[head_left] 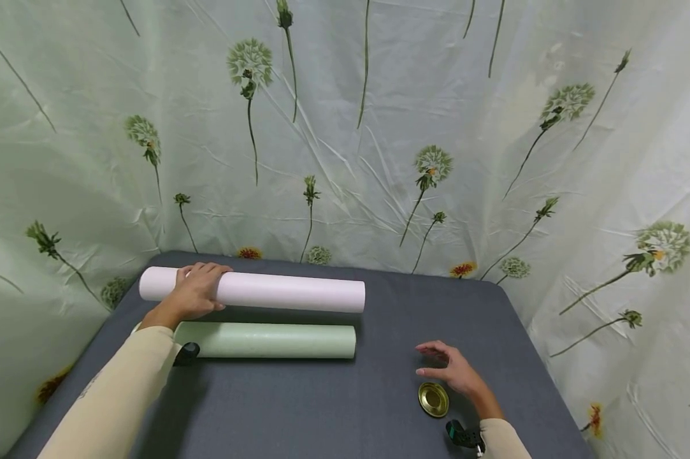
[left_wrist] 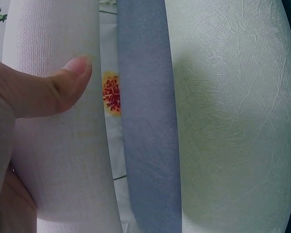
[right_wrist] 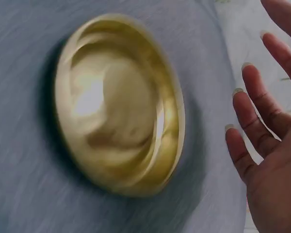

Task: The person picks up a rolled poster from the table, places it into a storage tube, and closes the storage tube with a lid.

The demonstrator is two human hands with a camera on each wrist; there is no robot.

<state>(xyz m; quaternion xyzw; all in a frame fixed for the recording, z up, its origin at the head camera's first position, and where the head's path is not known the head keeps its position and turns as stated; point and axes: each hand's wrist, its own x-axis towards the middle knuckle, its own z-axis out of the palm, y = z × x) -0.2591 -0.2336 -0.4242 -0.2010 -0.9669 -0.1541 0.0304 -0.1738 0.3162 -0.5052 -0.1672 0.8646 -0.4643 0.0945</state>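
My left hand (head_left: 198,290) grips a pale pink wallpaper roll (head_left: 293,292) near its left end, fingers over the top. In the left wrist view the thumb (left_wrist: 70,87) lies along the roll's finely ribbed surface. Parallel to it, on the near side, lies a pale green wallpaper roll (head_left: 276,341) with a creased, embossed texture (left_wrist: 237,116). My right hand (head_left: 453,370) holds nothing; its fingers are spread and loosely bent. Beside it is a small round gold-coloured metal dish (head_left: 433,400), shiny with a raised rim, blurred in the right wrist view (right_wrist: 121,107).
Both rolls and the dish are on a table covered in dark grey-blue cloth (head_left: 299,408). A pale curtain (head_left: 350,159) printed with dandelions hangs behind the table and along its sides. A dark band (head_left: 465,437) is at the right wrist.
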